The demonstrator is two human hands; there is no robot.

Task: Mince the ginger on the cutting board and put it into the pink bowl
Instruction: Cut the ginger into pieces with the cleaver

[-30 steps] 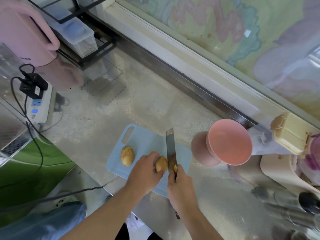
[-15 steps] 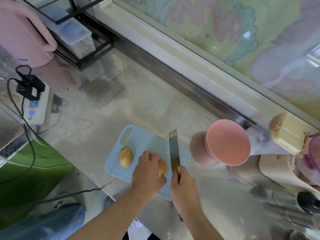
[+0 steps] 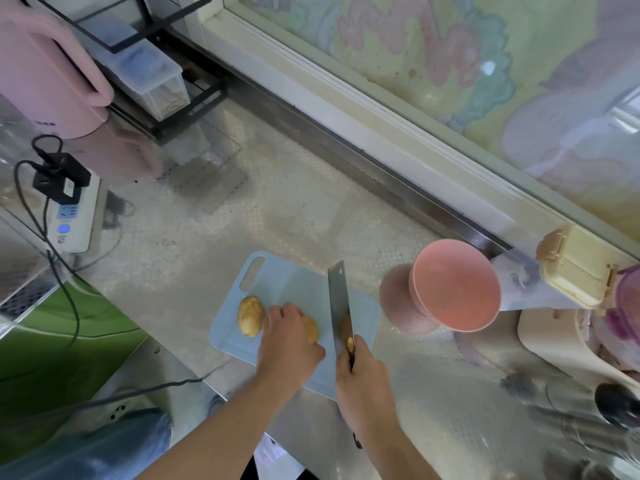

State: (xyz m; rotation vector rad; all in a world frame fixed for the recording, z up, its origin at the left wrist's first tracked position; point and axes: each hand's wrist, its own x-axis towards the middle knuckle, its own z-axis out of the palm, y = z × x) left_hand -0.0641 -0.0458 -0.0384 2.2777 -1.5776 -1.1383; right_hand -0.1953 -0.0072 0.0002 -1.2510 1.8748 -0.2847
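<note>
Seen from the head camera, looking down at a pale speckled countertop (image 3: 311,209), a light blue cutting board (image 3: 294,285) with a handle slot at its far left corner lies near the front edge. Two tan pieces of ginger rest on the board. One ginger piece (image 3: 250,315) lies free on the left side, just beside the left hand's fingertips. The left hand (image 3: 289,344) covers most of the second ginger piece (image 3: 311,329), its fingers curled down over it and pressing it to the board; only the right end of that piece shows. The right hand (image 3: 363,382) grips the handle of a cleaver (image 3: 339,303), fingers wrapped tight around it. The blade stands on edge, pointing away from the person, just to the right of the held ginger; whether its edge touches the board cannot be told. A brownish patch shows on the blade near the handle. The pink bowl (image 3: 457,285) sits to the right of the board, close to it but apart, and looks tilted toward the camera by the wide lens; its inside looks bare. Further left, a pink kettle (image 3: 45,81) stands at the back, with a white power strip (image 3: 74,216) and black cables in front of it. A cream lidded box (image 3: 575,265) sits right of the bowl.
</note>
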